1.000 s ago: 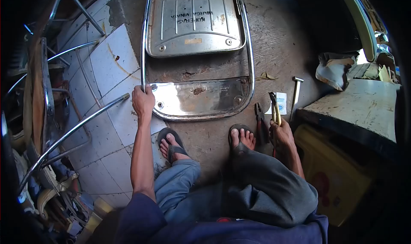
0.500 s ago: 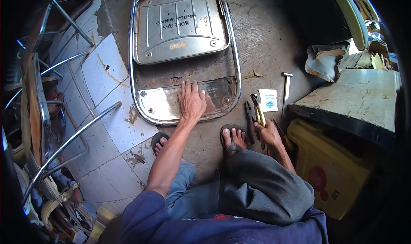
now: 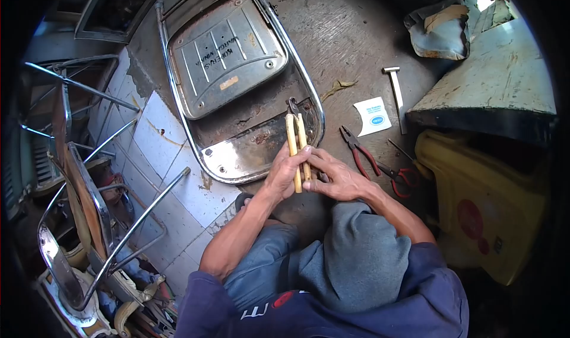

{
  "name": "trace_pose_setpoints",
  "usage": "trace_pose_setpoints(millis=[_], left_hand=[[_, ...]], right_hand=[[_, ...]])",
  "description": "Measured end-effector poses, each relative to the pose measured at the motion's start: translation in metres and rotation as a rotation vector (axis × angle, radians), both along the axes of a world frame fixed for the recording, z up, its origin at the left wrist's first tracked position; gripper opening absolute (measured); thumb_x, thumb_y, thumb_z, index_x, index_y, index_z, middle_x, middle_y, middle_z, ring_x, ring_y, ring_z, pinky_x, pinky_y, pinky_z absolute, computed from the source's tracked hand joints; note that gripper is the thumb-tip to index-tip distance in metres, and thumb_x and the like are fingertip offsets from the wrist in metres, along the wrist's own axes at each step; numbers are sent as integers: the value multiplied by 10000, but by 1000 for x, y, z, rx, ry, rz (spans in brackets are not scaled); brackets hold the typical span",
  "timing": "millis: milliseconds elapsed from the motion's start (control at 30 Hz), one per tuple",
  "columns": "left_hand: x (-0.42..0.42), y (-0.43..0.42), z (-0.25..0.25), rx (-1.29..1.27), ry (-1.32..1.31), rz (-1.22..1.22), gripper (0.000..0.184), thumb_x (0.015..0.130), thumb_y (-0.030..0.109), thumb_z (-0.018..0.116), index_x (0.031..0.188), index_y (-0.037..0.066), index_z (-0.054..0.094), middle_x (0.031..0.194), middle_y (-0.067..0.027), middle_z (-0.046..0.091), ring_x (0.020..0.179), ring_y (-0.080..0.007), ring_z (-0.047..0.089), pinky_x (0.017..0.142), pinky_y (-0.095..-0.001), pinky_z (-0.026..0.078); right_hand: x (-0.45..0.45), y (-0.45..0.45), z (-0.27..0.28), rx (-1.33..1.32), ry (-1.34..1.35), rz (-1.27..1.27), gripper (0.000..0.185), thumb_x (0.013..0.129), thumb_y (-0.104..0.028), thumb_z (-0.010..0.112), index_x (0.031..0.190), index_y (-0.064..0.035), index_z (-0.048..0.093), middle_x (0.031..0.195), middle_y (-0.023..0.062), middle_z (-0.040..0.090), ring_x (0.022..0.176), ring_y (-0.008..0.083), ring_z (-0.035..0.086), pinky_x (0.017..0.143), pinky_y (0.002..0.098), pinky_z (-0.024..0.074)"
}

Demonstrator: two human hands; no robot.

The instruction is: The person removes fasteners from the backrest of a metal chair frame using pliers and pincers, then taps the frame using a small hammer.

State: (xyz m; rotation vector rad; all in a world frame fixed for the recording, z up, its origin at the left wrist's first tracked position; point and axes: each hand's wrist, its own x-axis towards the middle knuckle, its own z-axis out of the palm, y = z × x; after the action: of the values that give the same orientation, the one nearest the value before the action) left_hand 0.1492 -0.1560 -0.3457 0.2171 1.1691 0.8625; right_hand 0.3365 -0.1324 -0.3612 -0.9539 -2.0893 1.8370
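Yellow-handled pincers point(image 3: 291, 137) are held between my two hands, their dark jaws pointing away from me over the chair frame's near end. My left hand point(image 3: 281, 173) is closed round one handle, with the thumb across it. From the other side, my right hand point(image 3: 337, 176) has its fingers and thumb on the handles. Beneath the jaws lies a folding metal chair point(image 3: 242, 177) with a chrome tube frame and a shiny near panel. Its seat plate point(image 3: 222, 53) carries black lettering and faces up.
Right of my hands lie red-handled pliers point(image 3: 363, 154), another red-handled tool point(image 3: 405, 182), a white packet point(image 3: 373, 116) and a hammer point(image 3: 396, 97). A yellow bin point(image 3: 475, 213) stands under a worn tabletop point(image 3: 487, 83). Chrome chair frames point(image 3: 130, 231) crowd the left side.
My left hand has left the chair panel and now grips the pincers. My right hand has brought them from beside the pliers to over the chair's near end. The view has turned.
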Motion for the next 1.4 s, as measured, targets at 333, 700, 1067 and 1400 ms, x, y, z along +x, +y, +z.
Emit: trace_pose_setpoints(millis=[333, 700, 1067, 1400], left_hand=[[-7, 7, -17, 0, 382, -108, 375, 1059, 283, 600, 1328, 23, 587, 832, -66, 642, 621, -122, 613, 497, -261, 494], [10, -28, -68, 125, 889, -158, 389, 994, 90, 598, 1369, 48, 504, 823, -67, 641, 545, -140, 587, 488, -325, 480], [-32, 1, -37, 310, 1169, -525, 834, 828, -92, 515, 1604, 189, 389, 1355, -274, 615, 1265, -444, 600, 1087, -468, 478], [-11, -14, -49, 289, 1556, -752, 838, 852, 18, 617, 1622, 229, 362, 1241, -267, 592, 1063, -446, 635, 883, -612, 448]], right_hand=[[-17, 30, -14, 34, -41, -131, 288, 990, -302, 645, 1111, -70, 764, 988, 207, 706, 964, 389, 677, 880, 480, 516], [22, 33, -11, 115, -219, -314, 321, 982, -195, 612, 1243, -29, 698, 1186, 227, 710, 1093, 413, 681, 946, 456, 542], [40, 25, -33, 170, -304, -354, 321, 982, -197, 602, 1237, -19, 681, 1149, 247, 703, 1081, 427, 670, 945, 486, 529], [47, 25, -27, 197, -376, -319, 340, 976, -223, 610, 1250, -37, 688, 1113, 251, 702, 1045, 450, 673, 915, 506, 535]])
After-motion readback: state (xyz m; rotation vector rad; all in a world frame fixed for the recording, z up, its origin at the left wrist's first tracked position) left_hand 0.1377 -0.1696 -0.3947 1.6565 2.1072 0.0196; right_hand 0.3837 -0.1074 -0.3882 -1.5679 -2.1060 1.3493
